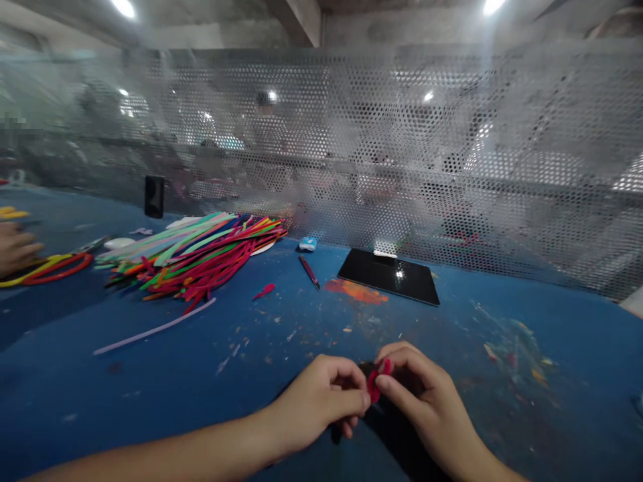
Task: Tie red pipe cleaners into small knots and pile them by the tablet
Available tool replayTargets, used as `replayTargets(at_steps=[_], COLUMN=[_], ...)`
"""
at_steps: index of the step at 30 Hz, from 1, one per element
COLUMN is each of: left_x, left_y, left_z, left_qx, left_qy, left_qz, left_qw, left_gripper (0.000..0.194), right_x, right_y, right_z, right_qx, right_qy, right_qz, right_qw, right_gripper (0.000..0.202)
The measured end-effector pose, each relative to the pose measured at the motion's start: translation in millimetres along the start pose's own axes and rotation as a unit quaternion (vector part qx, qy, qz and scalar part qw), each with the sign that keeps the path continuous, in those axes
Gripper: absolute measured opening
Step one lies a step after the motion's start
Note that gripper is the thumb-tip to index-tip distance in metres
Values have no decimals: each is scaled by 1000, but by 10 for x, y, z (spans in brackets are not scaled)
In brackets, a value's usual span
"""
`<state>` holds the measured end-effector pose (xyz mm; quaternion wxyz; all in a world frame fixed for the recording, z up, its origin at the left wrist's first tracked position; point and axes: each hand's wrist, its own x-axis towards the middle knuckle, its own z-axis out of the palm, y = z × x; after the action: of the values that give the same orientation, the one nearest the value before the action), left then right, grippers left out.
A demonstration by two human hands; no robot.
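Note:
Between my two hands is a short, bent piece of red pipe cleaner [373,387]. My left hand [329,395] pinches its lower left part between thumb and fingers. At its upper right end, the thumb and fingertips of my right hand [422,385] are closed on it too. Fingers cover part of the piece, so its full shape is hidden. Farther off on the blue table [165,395] lies a small red twisted piece [264,291]. A slim dark red tool [309,272] with a pointed tip rests to its right.
A heap of colourful pipe cleaners [201,258] lies at the left, with a single lilac pipe cleaner [155,331] before it. A black tablet [389,276] lies near the perforated metal screen [351,154]. At far left, another person's hand [17,249] is beside yellow and red pipe cleaners.

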<state>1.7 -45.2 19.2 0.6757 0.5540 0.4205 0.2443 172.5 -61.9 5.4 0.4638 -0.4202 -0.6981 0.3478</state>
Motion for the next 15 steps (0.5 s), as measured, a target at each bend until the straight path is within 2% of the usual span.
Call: replayTargets(at_steps=[5, 11, 15], left_x=[5, -26, -21], left_y=[-17, -30, -67], left_z=[-13, 14, 30], left_qx=[54, 98, 80], left_qy=[-16, 10, 12], left_qz=[11, 35, 41], left_qw=[998, 995, 996], left_gripper=[9, 9, 17], right_x=[-24, -53, -69], right_y=[4, 2, -39], right_z=[28, 31, 15], right_qx=[36, 43, -12], right_qy=[-12, 12, 17], right_qz=[83, 108, 79], right_qw=[996, 993, 997], right_gripper=[13, 15, 14])
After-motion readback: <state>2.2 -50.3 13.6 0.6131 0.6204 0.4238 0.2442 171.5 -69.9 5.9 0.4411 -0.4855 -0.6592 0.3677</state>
